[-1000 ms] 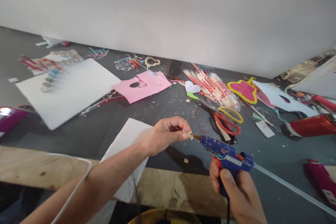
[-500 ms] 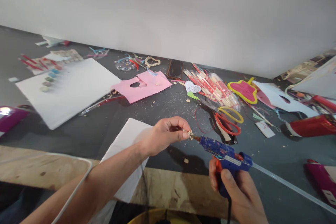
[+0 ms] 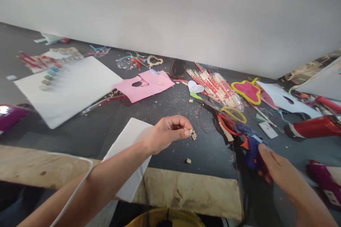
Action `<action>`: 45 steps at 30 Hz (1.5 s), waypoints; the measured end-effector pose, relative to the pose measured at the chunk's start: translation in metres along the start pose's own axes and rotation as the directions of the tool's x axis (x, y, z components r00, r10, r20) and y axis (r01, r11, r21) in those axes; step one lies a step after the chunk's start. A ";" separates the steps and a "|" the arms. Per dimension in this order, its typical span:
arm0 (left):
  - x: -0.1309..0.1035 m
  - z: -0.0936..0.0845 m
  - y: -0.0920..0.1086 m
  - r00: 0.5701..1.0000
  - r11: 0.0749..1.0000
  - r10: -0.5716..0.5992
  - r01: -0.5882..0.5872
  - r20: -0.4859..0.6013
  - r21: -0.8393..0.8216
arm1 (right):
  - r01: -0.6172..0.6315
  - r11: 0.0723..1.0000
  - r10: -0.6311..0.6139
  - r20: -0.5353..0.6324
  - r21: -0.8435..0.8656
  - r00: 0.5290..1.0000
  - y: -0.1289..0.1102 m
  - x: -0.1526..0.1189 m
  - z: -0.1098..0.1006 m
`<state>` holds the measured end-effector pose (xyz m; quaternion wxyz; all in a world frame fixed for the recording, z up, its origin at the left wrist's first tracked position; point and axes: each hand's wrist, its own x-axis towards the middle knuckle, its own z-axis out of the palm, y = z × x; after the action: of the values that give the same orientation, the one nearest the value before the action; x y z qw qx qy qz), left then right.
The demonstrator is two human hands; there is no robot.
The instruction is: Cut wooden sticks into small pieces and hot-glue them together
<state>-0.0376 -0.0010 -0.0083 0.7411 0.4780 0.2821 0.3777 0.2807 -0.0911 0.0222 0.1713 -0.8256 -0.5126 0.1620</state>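
Note:
My left hand (image 3: 170, 133) pinches a small cluster of pale wooden bits (image 3: 193, 134) between thumb and forefinger, just above the dark table. To the right, my right hand (image 3: 279, 170) is at the blue glue gun (image 3: 250, 145) with the orange trigger. Its thumb lies against the gun's body; motion blur softens the gun, and part of the fingers is hidden behind it. The gun is right beside the orange-and-yellow-handled scissors (image 3: 230, 122). One loose wooden bit (image 3: 188, 161) lies below my left hand, near the table's front edge.
Behind my hands are pink paper with a hole (image 3: 160, 85), packaged chopsticks (image 3: 215, 87) and a phone (image 3: 178, 68). A white board (image 3: 71, 92) lies left, and a white sheet (image 3: 133, 138) sits under my left forearm. A red can (image 3: 314, 127) lies far right.
The glue gun has moved right, away from the wooden cluster, with my right hand, and its nozzle no longer touches the bits. My left hand has stayed almost in place, still pinching.

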 end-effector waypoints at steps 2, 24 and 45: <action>0.000 0.000 0.000 1.000 1.000 -0.001 0.001 -0.003 -0.004 | -0.040 0.987 0.055 0.091 -0.155 0.994 -0.008 -0.009 -0.001; -0.001 0.000 0.003 1.000 1.000 0.006 -0.006 0.002 -0.024 | 0.652 0.758 -0.643 0.218 0.039 0.734 -0.101 -0.067 0.089; -0.001 0.000 0.004 1.000 1.000 -0.003 0.003 0.007 -0.006 | 0.507 0.804 -0.565 0.134 0.311 0.814 -0.092 -0.068 0.093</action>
<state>-0.0392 -0.0009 -0.0042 0.7442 0.4766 0.2790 0.3757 0.1379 -0.1029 -0.0129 0.2597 -0.5926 -0.7158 0.2628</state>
